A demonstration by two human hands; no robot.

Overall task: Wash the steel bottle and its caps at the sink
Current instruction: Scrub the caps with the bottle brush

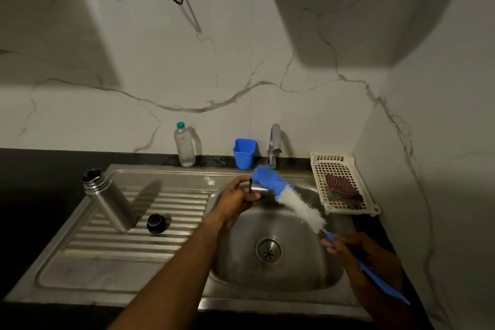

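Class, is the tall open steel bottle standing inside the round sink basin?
No: the tall open steel bottle stands on the ribbed steel drainboard, left of the basin, beside a round black cap.

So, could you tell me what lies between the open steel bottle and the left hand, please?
In the head view, a round black cap sits on the ribbed drainboard between the open steel bottle and the left hand.

Home kitchen, sink side
A steel sink (241, 270) with ribbed drainboard (120, 246) sits in a dark counter (40, 169); tap (273, 144) at 12 o'clock, plastic basket (321, 159) at 2 o'clock, marble-look wall (241, 61) behind.
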